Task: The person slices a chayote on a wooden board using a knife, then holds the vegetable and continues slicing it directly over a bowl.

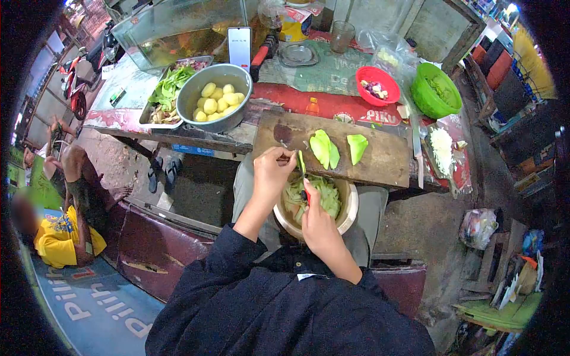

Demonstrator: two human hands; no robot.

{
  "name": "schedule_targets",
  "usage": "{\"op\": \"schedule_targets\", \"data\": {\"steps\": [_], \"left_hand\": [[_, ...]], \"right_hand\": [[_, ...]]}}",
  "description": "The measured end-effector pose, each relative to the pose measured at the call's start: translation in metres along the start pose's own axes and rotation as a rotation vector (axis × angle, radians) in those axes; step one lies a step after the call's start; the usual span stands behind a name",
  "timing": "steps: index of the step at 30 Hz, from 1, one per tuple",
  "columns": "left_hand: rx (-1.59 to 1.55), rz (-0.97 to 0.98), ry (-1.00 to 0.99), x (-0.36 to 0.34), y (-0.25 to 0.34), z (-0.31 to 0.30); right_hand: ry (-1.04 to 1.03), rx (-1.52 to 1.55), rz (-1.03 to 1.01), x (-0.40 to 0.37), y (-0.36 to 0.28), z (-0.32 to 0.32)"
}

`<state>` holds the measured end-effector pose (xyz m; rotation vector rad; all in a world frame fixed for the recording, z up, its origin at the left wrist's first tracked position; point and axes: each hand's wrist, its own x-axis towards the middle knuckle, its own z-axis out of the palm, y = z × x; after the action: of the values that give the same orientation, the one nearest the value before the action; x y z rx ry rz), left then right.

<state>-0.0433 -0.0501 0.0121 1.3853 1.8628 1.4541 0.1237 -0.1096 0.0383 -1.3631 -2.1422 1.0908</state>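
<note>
My left hand (274,171) is closed in a pinch above the near edge of the wooden cutting board (380,160). What sits between its fingertips is too small to make out. A narrow green vegetable strip (301,162) stands just right of those fingers. My right hand (319,221) is wrapped round a knife (306,191) with a red and black handle, its blade pointing away from me. Under both hands, a round bowl (350,215) holds pale green shreds (329,202). Several light green vegetable pieces (321,148) lie on the board.
A grey pot (244,110) of peeled potatoes stands left of the board, near a tray of leafy greens (169,89). Red (389,77) and green (423,89) baskets sit at right, beside a large knife (417,148) and chopped white vegetable (441,151). A person in yellow (56,237) sits left.
</note>
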Motion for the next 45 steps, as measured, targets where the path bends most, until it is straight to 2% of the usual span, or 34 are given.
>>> {"op": "schedule_targets", "data": {"steps": [4,11,13,15,16,18,19,20,22,25,27,29,30,32,35,39,45], "left_hand": [[-0.014,-0.035,-0.003,-0.001,0.0,0.0],[0.004,-0.014,-0.005,-0.003,-0.003,0.001],[-0.003,0.028,-0.006,-0.002,-0.005,0.0],[0.021,0.08,-0.023,0.002,-0.006,0.001],[0.05,0.126,-0.043,0.003,-0.006,0.001],[0.054,0.175,-0.057,0.005,-0.004,0.001],[0.061,0.22,-0.068,0.006,-0.001,0.001],[0.059,0.223,-0.074,0.005,0.004,0.0],[-0.119,-0.045,-0.361,0.001,0.019,-0.007],[-0.024,0.049,-0.316,-0.014,0.031,-0.009],[-0.06,0.018,-0.308,-0.031,0.03,-0.003],[0.285,0.419,-0.157,-0.053,0.05,0.002],[0.286,0.419,-0.156,-0.064,0.049,0.005],[0.372,0.292,-0.228,-0.079,0.041,0.012],[0.427,0.232,-0.174,-0.077,0.026,0.011],[0.465,0.319,-0.136,-0.059,0.01,0.007],[0.419,0.477,-0.126,0.004,0.037,0.011]], "right_hand": [[0.017,0.029,-0.034,0.007,0.003,0.006],[-0.095,-0.029,0.13,0.01,0.0,0.0],[-0.101,-0.032,0.133,-0.006,0.006,-0.003],[-0.018,0.083,-0.012,-0.029,0.017,-0.01],[-0.014,0.08,-0.01,-0.035,0.018,-0.02],[-0.184,-0.011,0.107,-0.048,0.014,-0.046],[-0.179,-0.009,0.112,-0.053,0.016,-0.056],[-0.169,-0.159,0.09,-0.057,0.018,-0.066],[-0.125,-0.403,0.085,-0.06,0.017,-0.078],[-0.104,-0.461,0.074,-0.06,0.021,-0.088],[-0.067,-0.46,0.027,-0.059,0.022,-0.087],[-0.029,-0.461,-0.02,-0.059,0.022,-0.087],[-0.033,-0.466,-0.042,-0.06,0.021,-0.088],[-0.035,-0.472,-0.064,-0.062,0.019,-0.094],[-0.06,-0.469,-0.097,-0.07,0.017,-0.111],[-0.098,-0.489,-0.001,-0.079,0.019,-0.126],[-0.033,-0.424,0.047,-0.079,0.035,-0.126]]}}
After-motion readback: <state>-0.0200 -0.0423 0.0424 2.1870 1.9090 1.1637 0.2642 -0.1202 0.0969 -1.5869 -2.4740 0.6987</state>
